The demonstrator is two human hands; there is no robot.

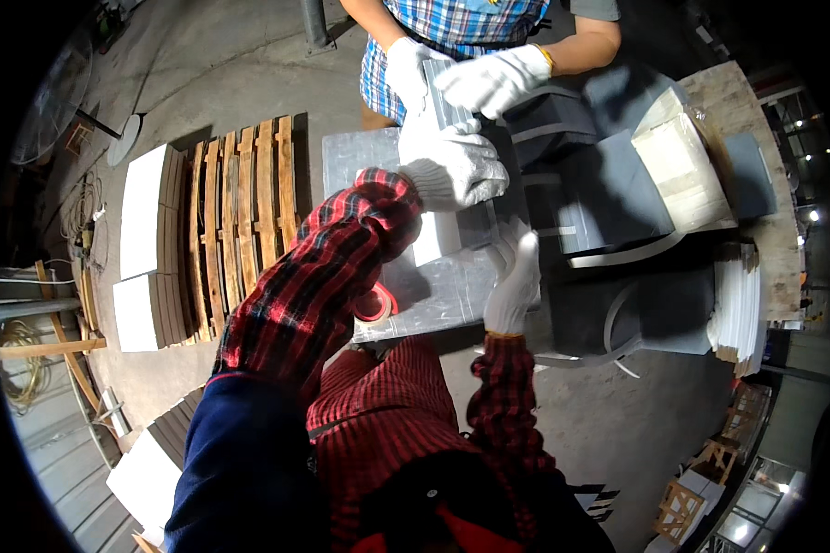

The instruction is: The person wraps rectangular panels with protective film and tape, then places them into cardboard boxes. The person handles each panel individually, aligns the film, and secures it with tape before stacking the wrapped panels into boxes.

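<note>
On grey worktable | wooden pallet left | concrete floor

tape roll on table near edge | pallet left of table | boxes right

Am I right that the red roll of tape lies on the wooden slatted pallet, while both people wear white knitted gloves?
Not quite. The red roll of tape lies on the grey metal-topped table, partly hidden by the person's red checked left sleeve, not on the wooden slatted pallet beside it. The head view shows this. Both people do wear white knitted gloves.
</note>
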